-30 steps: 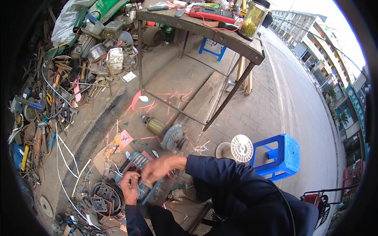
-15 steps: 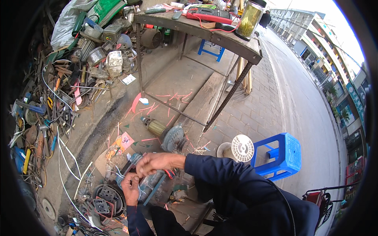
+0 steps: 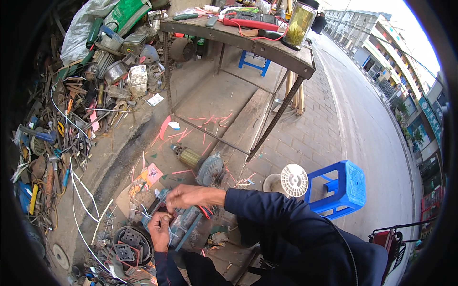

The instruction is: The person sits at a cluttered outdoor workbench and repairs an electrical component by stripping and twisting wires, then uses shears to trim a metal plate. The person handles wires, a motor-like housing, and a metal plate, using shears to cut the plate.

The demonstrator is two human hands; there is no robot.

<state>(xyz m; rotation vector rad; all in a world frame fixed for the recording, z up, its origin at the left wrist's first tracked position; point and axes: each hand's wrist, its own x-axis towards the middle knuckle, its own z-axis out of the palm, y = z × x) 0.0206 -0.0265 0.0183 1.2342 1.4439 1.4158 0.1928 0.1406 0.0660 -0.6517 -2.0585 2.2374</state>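
A blue metal casing [image 3: 187, 222] lies low before me, my left hand [image 3: 160, 229] and right hand [image 3: 183, 196] close together over it, apparently for fine fingerwork, fingers bent, though whether they grasp anything I cannot tell; beyond, a rotor [image 3: 190, 156] rests on the ground [image 3: 155, 183], perhaps leaving room

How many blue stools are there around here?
2. One blue stool stands just right of the white slotted disc; the other stool shows partly below the edge of the table. More could be hidden in the clutter.
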